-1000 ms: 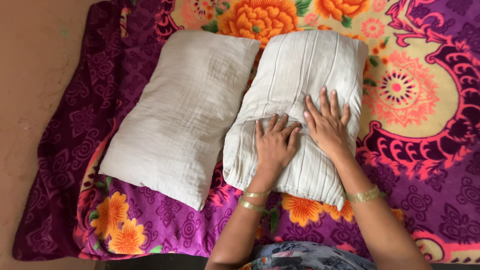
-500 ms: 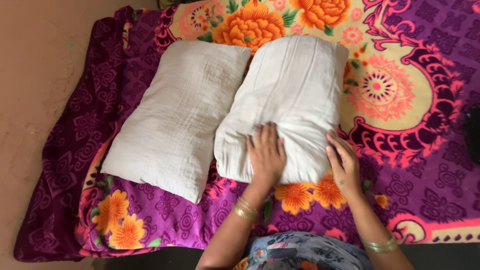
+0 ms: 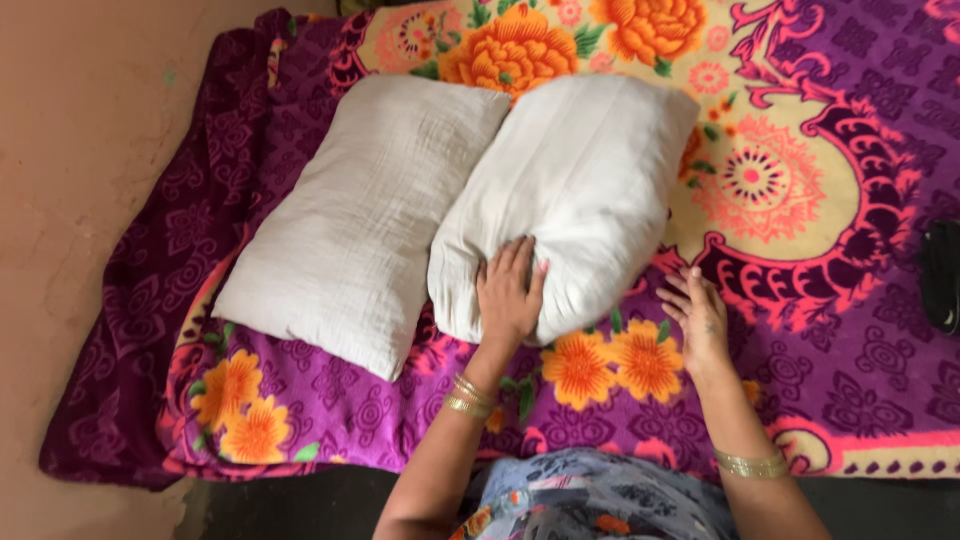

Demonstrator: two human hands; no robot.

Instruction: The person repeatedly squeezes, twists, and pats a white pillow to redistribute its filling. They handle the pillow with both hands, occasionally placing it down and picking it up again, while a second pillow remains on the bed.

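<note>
We saw a plump off-white pillow (image 3: 575, 190) lying on a bed, on a bright blanket (image 3: 800, 330) of purple, pink and yellow with large orange flowers. The left hand (image 3: 508, 295) lay flat on the pillow's near end, fingers spread and pressing into the cloth, its grip wide and closed on nothing. The right hand (image 3: 700, 318) rested open on the blanket just beside the pillow's near right corner, apart from it or barely brushing it; we could not tell which. Gold bangles (image 3: 465, 396) circled the left wrist, and another band (image 3: 748, 465) the right. We judged the step to be settling this pillow into place; the next move would call for even pressure from both palms to square it with its neighbour. A second off-white pillow (image 3: 365, 215), flatter and crinkled, lay touching it on the left, both angled the same way. No package, label or sign showed. A dark object (image 3: 940, 275) sat at the right edge, too cut off to identify. A bare tan floor (image 3: 80, 200) ran along the left.
</note>
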